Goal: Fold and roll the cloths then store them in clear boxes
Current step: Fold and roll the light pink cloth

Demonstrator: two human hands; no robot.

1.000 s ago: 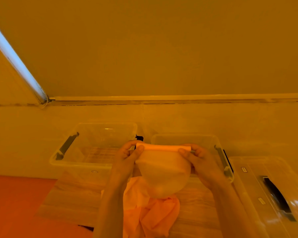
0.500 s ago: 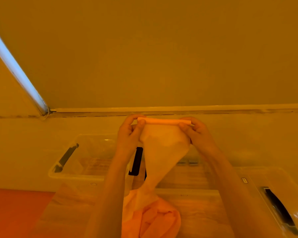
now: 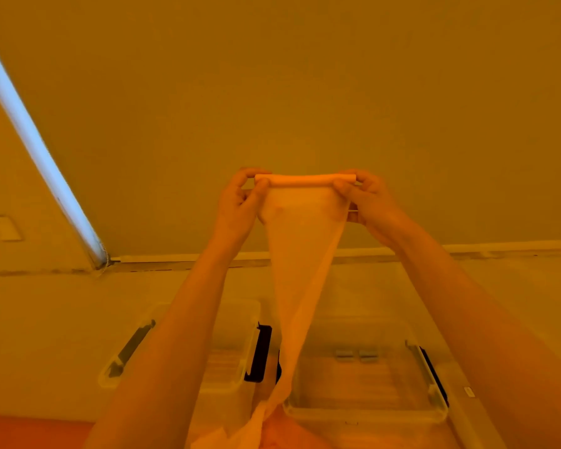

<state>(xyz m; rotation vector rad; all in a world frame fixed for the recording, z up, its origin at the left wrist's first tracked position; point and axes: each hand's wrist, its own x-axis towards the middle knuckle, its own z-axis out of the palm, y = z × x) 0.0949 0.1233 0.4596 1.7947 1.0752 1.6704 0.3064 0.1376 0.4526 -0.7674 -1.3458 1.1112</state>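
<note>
Left hand (image 3: 238, 205) and right hand (image 3: 368, 202) pinch the cloth (image 3: 300, 254) top edge, held high above two boxes (image 3: 366, 413).

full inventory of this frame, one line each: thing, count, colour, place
cloth: 1, orange, top edge rolled and held up at centre, the rest hanging down to the bottom edge
left clear box: 1, clear with dark latches, open, lower centre-left, behind the left forearm
right clear box: 1, clear with dark latch, open, lower centre-right
clear lid or box: 1, partly seen, far lower right; cannot tell which
light tube: 1, bluish white, slanting down the left side
wall switch plate: 1, pale, far left
left hand: 1, pinches the roll's left end
right hand: 1, pinches the roll's right end
</note>
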